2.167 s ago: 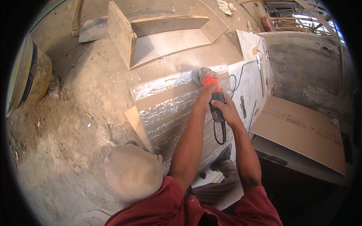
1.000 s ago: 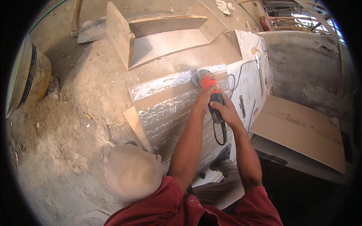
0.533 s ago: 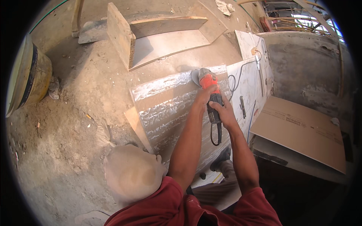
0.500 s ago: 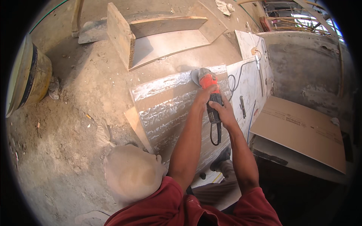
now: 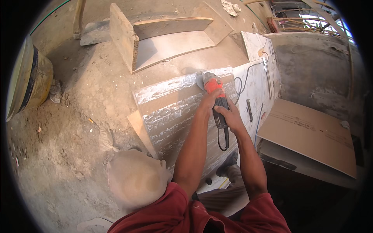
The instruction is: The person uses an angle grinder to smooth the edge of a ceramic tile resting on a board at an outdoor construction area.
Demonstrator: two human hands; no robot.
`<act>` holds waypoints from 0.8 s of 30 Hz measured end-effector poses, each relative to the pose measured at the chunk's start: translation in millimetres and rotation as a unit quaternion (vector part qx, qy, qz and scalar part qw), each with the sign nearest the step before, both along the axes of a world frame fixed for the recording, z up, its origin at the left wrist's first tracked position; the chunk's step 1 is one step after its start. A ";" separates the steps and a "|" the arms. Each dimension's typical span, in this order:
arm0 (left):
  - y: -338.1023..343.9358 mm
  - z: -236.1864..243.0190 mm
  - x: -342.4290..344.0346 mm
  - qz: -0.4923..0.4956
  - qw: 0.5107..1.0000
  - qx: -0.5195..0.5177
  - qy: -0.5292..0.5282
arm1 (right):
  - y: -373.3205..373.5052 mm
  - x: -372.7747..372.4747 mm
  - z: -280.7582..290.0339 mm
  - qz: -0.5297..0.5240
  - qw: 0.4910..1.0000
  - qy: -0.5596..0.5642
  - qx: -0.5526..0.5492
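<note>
An orange and black angle grinder is held in both of my hands over a brown board with shiny silver bands. My left hand is closed around the orange front of its body. Further back, my right hand wraps the black rear grip. The grinder's disc is on the left of the tool head, at the far silver band; whether it touches the board I cannot tell. A black cord loops down from the tool's rear end.
Joined wooden planks stand beyond the board. A large bucket is at far left, a pale rounded bulky thing at near left. To the right, a cable crosses a white panel, and a brown gypsum board leans.
The grinder and both hands have shifted very slightly to the left and toward me. Both hands keep the same hold.
</note>
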State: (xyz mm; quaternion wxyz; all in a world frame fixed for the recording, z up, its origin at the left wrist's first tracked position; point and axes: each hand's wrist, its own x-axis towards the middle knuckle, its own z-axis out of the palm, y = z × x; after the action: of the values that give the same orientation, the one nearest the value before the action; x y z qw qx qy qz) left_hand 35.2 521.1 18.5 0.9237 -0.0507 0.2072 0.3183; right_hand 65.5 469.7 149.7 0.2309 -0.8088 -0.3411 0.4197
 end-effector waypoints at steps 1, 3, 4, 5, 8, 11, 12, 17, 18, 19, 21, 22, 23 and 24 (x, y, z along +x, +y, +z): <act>-0.6 -1.9 -0.2 0.003 1.000 0.001 -0.002 | 0.3 -2.0 -0.4 -0.007 1.000 0.001 -0.001; 4.0 -7.9 -1.2 -0.006 1.000 0.014 0.014 | 4.6 -6.1 0.3 -0.004 1.000 0.003 -0.001; 5.7 -7.3 -1.3 -0.018 0.999 0.027 0.026 | 6.1 -7.1 2.0 -0.004 1.000 0.001 0.000; 5.7 -6.1 -1.6 -0.019 0.999 0.027 0.025 | 5.9 -6.4 1.2 -0.005 1.000 0.000 0.001; 8.1 -2.3 -6.7 -0.018 1.000 -0.003 -0.001 | 6.0 -4.8 -3.1 0.007 1.000 -0.008 0.017; 8.4 -1.3 -8.0 -0.030 0.999 0.002 0.015 | 6.2 -4.5 -1.8 0.003 1.000 -0.004 0.008; 8.0 -1.6 -7.5 -0.029 0.999 0.005 0.013 | 6.1 -3.4 -1.6 0.005 1.000 -0.008 0.004; 3.6 -5.8 -1.8 -0.012 1.000 0.006 0.017 | 4.6 -1.9 -2.2 0.012 1.000 -0.010 -0.003; 2.7 -6.0 -1.2 -0.012 1.000 0.002 0.015 | 4.4 -3.1 -0.8 0.008 1.000 -0.008 -0.005; 2.4 -6.1 -1.1 -0.012 1.000 -0.002 0.013 | 4.6 -4.5 0.3 0.005 1.000 -0.005 -0.007; 3.8 -7.1 -1.1 -0.018 1.000 0.006 0.017 | 4.1 -5.2 -1.1 0.001 1.000 -0.006 0.001; 4.5 -8.0 -0.8 -0.024 0.999 0.014 0.022 | 3.9 -5.9 -1.5 -0.003 1.000 -0.007 0.009; 5.2 -9.1 -0.8 -0.025 0.999 0.014 0.022 | 4.8 -6.6 -1.3 -0.003 1.000 -0.006 0.009; 5.9 -10.3 -1.0 -0.026 1.000 0.010 0.016 | 6.5 -7.5 -0.8 0.000 1.000 -0.004 0.009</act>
State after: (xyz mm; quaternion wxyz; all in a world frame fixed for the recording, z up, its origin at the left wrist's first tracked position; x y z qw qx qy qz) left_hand 34.2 527.1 8.3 0.9286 -0.0314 0.2199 0.2973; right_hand 58.0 476.2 149.0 0.2364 -0.8087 -0.3455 0.4132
